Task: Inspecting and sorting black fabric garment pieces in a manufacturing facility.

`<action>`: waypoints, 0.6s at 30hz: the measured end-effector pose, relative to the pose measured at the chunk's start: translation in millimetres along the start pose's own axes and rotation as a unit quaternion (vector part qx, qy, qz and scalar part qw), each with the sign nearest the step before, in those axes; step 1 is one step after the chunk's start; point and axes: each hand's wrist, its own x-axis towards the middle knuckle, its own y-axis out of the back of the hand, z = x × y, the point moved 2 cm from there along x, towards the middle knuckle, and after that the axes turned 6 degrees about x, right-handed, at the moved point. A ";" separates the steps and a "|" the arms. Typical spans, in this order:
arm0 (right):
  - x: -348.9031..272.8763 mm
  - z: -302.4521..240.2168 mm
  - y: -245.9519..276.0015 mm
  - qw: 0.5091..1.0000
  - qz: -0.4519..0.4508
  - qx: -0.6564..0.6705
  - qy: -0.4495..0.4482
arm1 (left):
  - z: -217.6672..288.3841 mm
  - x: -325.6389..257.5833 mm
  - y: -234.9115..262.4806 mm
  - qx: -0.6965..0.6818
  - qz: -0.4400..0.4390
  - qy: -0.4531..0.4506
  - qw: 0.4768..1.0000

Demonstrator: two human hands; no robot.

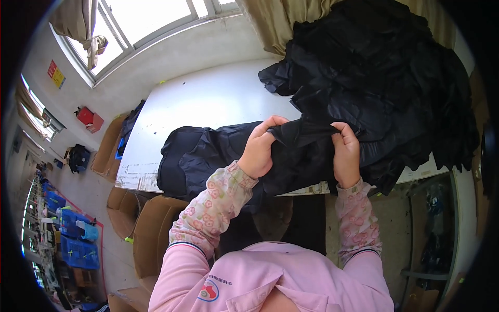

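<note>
A stretch of thin black fabric, seemingly part of a garment, hangs between my two hands above the front edge of the white table. My left hand pinches its upper edge on one side. On the other side my right hand grips the same edge between thumb and fingers. To the left, another spread of black fabric lies on the table, creased and partly over the front edge. Whether it joins the held piece is hard to make out.
A large heap of black fabric covers the right side of the white table. Open cardboard boxes stand below its front left. Blue crates line the floor farther left. Windows and curtains are behind the table.
</note>
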 end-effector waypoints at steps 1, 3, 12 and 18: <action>0.3 -5.5 -1.3 0.999 -0.018 -0.025 0.040 | 2.7 -3.7 1.8 0.000 0.002 0.003 1.000; 7.6 -34.5 2.6 0.983 -0.026 -0.123 0.136 | 4.7 -12.9 -1.5 -0.117 0.017 0.237 0.964; 35.0 -29.9 -16.7 0.895 -0.211 -0.290 0.266 | -10.6 -47.2 -18.4 0.130 -0.309 0.310 0.890; 22.7 34.3 15.3 0.920 -0.333 -0.148 -0.148 | -4.7 -53.3 13.4 0.034 -0.140 0.197 0.970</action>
